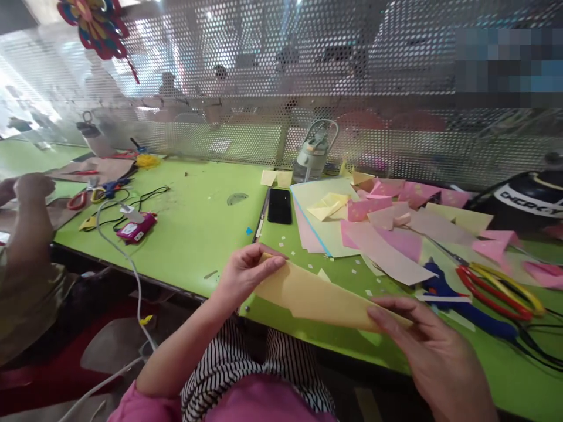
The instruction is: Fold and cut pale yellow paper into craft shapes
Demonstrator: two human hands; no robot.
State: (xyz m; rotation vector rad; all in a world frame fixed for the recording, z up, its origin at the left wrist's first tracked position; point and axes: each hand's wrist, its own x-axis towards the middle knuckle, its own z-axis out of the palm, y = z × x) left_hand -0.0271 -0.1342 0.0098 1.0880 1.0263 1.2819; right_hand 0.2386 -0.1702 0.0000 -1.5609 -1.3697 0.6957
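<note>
A strip of pale yellow paper (pixel 323 298) is stretched between my two hands above the table's front edge. My left hand (pixel 246 272) pinches its left end, thumb on top. At the other end my right hand (pixel 433 340) grips the paper between thumb and fingers. Beyond the strip lie pink and yellow paper sheets and cut pieces (pixel 382 240), some folded. To the right of them rest scissors with red and yellow handles (pixel 501 287) and a blue glue gun (pixel 470 308). Small white paper scraps dot the green table around my hands.
A black phone (pixel 280 206) lies near a table seam, with a pale green bottle (pixel 311 153) behind. A pink power strip (pixel 137 227) trails a white cable (pixel 134 258) off the edge. A co-worker's arm (pixel 30 217) is at far left. A perforated metal screen (pixel 246 76) stands behind.
</note>
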